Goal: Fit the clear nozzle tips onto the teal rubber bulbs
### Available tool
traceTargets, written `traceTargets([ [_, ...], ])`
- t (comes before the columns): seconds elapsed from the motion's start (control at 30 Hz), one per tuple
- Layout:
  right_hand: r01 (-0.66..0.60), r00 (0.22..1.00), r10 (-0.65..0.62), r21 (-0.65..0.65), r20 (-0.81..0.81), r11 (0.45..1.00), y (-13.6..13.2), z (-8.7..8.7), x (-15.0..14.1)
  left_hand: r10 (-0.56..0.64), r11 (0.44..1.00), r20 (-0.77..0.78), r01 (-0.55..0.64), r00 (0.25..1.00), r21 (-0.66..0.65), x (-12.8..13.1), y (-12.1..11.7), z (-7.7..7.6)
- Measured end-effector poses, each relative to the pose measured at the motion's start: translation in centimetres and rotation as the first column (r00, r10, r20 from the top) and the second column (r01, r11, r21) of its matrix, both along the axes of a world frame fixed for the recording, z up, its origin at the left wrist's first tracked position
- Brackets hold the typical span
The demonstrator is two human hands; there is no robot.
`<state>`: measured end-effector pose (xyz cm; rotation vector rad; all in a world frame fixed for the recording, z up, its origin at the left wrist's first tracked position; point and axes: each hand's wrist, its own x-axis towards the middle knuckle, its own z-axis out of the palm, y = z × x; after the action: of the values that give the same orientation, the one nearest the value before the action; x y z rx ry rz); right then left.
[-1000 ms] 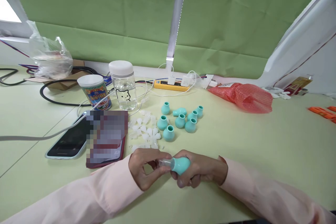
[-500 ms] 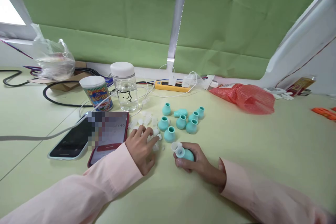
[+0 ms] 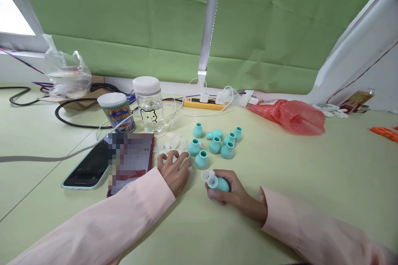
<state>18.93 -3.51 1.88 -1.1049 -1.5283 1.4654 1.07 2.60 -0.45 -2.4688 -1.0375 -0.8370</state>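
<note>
My right hand (image 3: pixel 228 186) is wrapped around a teal bulb-shaped piece (image 3: pixel 222 185), tilted to the left. Two translucent tubular caps (image 3: pixel 209 178) show at its mouth end; how they are seated I cannot tell. My left hand (image 3: pixel 174 170) rests palm down with bent, parted fingers over a scatter of small translucent white plastic pieces (image 3: pixel 172 143). A clear bit lies beside its index fingertip, and the thumb is hidden beneath. Beyond the hands several teal bulbs (image 3: pixel 201 160) stand mouth up, while one teal bulb (image 3: pixel 214 134) lies on its side.
Left of the pieces lie a phone in a red case (image 3: pixel 132 161) and a black-screened phone (image 3: pixel 85 169). Behind them stand a printed tub (image 3: pixel 117 112) and a clear bottle (image 3: pixel 149 105). A white cable (image 3: pixel 46 159) crosses the left. Farther back are a yellow power strip (image 3: pixel 203 103) and red bubble wrap (image 3: pixel 292 116).
My left hand has shifted slightly right, its fingers more curled and its thumb now tucked out of sight. The right hand keeps the teal bulb in nearly the same place.
</note>
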Motion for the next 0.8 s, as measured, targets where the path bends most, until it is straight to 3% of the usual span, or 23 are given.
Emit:
traceTargets([
  [0.17,-0.004,1.0,0.004,0.038,-0.006,0.999,0.0,0.1,-0.1,-0.105,0.994,0.078,0.107,0.991,-0.033,0.2,-0.2,-0.1],
  [0.3,0.062,0.993,-0.075,0.135,0.093,0.989,0.0,0.4,0.1,-0.197,0.97,0.274,0.227,0.941,-0.082,-0.4,-0.3,0.8],
  [0.37,0.099,0.964,-0.166,0.295,0.21,0.95,0.2,0.5,0.2,-0.295,0.928,0.406,0.361,0.865,-0.095,-0.8,-0.6,1.5],
  [0.47,0.07,0.895,-0.293,0.543,0.336,0.837,0.5,0.5,0.4,-0.365,0.789,0.615,0.583,0.699,-0.195,-1.1,-1.3,2.2],
  [0.6,-0.053,0.839,-0.348,0.7,0.418,0.712,0.6,0.3,0.4,-0.187,0.637,0.78,0.678,0.597,-0.366,-0.7,-2.3,2.4],
  [0.7,-0.119,0.802,-0.358,0.715,0.479,0.689,0.6,0.3,0.5,-0.028,0.543,0.821,0.698,0.571,-0.467,-0.5,-2.4,2.5],
  [0.8,-0.143,0.771,-0.371,0.709,0.518,0.691,0.5,0.2,0.6,0.166,0.397,0.83,0.735,0.532,-0.551,-0.4,-2.2,2.5],
])
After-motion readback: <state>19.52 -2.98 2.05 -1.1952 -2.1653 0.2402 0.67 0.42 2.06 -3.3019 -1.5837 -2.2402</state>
